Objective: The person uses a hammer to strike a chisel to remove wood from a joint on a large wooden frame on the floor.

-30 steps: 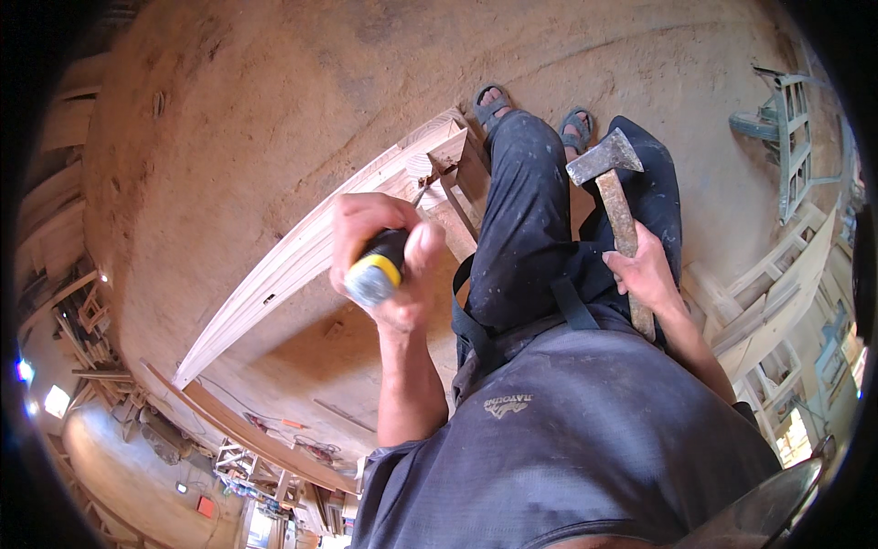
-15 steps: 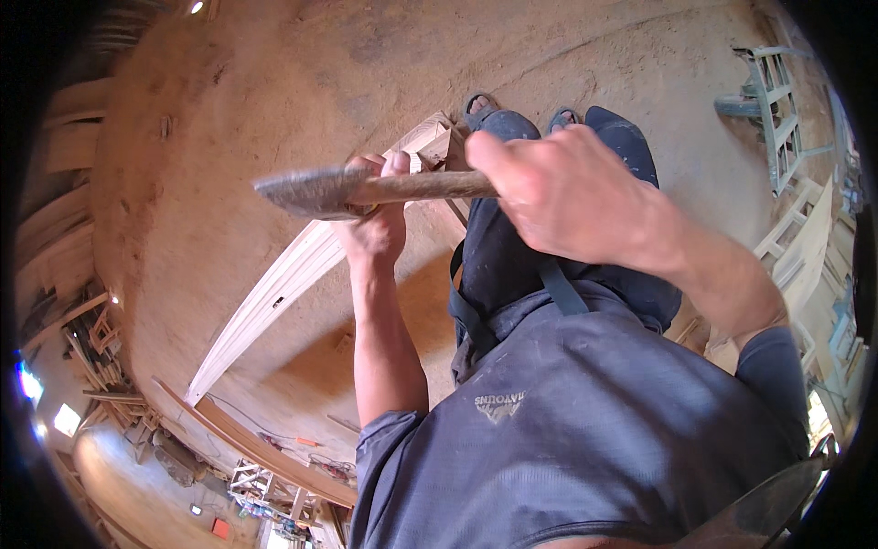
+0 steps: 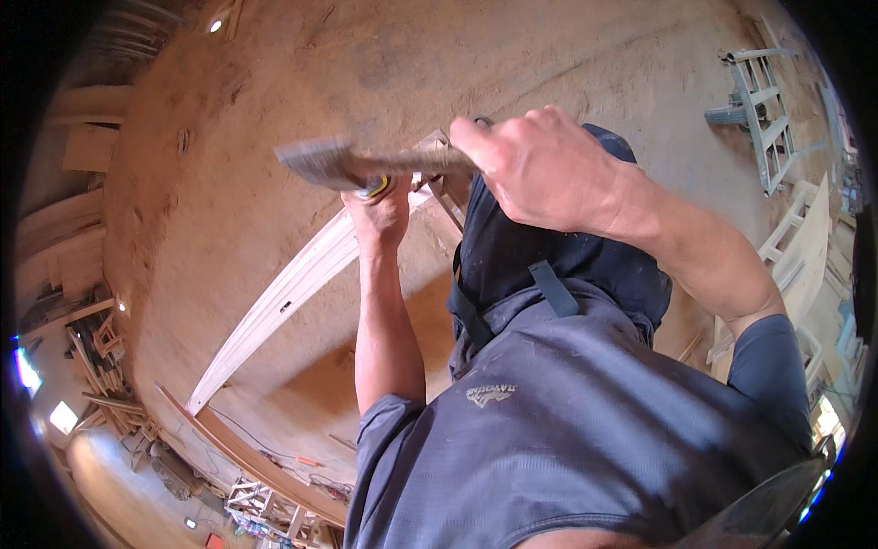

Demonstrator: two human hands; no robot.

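My right hand (image 3: 540, 169) grips the wooden handle of a hammer (image 3: 338, 165). Its metal head is blurred and sits just above my left hand (image 3: 380, 210). My left hand is closed around a chisel with a yellow and black butt end (image 3: 373, 189), held upright against a long pale wooden frame (image 3: 293, 293) lying on the dusty floor. The chisel's blade is hidden by my hand. My legs in dark trousers (image 3: 512, 247) stand beside the frame's near end.
A sandy, dusty floor (image 3: 274, 119) spreads all around. A grey metal frame (image 3: 759, 110) lies at the upper right, pale wooden frames (image 3: 805, 247) lean at the right, and stacked timber (image 3: 101, 357) sits at the left. A curved board (image 3: 247, 453) lies lower left.
The hammer rose from beside my right leg, crossed in front of me and has come down onto the chisel's butt. My left hand stayed on the chisel at the frame.
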